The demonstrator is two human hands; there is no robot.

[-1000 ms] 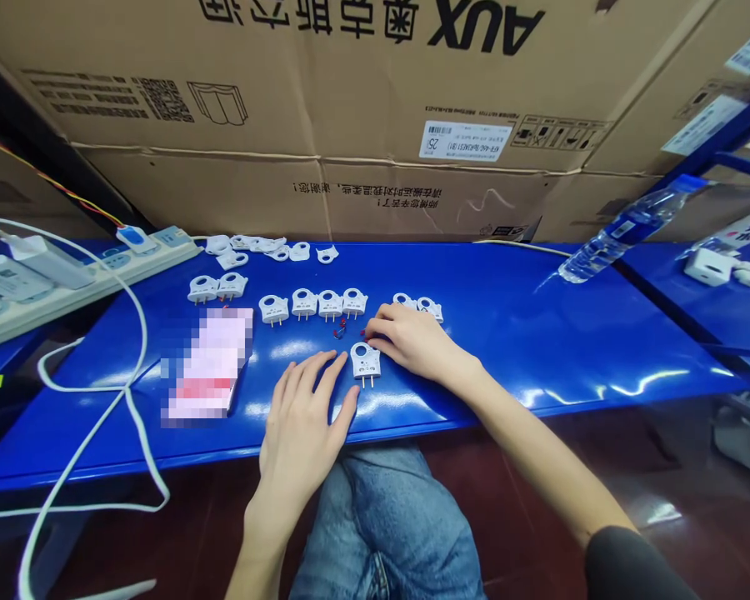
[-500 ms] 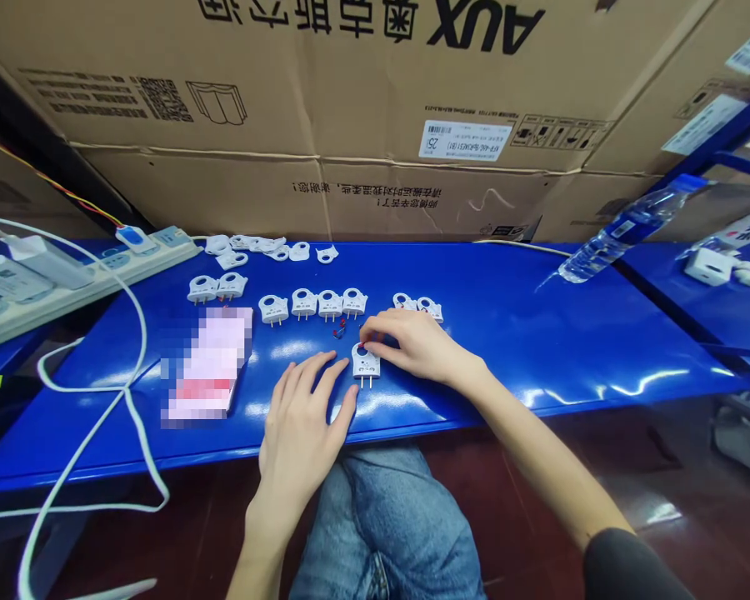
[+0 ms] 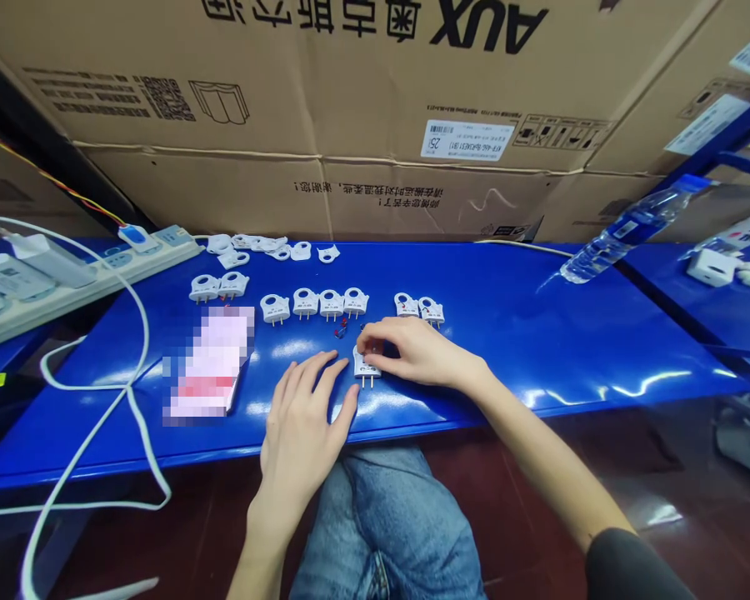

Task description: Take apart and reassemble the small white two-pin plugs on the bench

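your right hand (image 3: 416,352), curled though i cannot tell whether it grips anything, has shifted from beside the white plug housing (image 3: 367,372) to over it, near the table (image 3: 537,350)'s front edge, so work centres there while your left hand (image 3: 303,417) rests open alongside.

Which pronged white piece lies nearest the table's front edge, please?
The white piece partly covered by the right hand; the other pronged pieces lie farther back.
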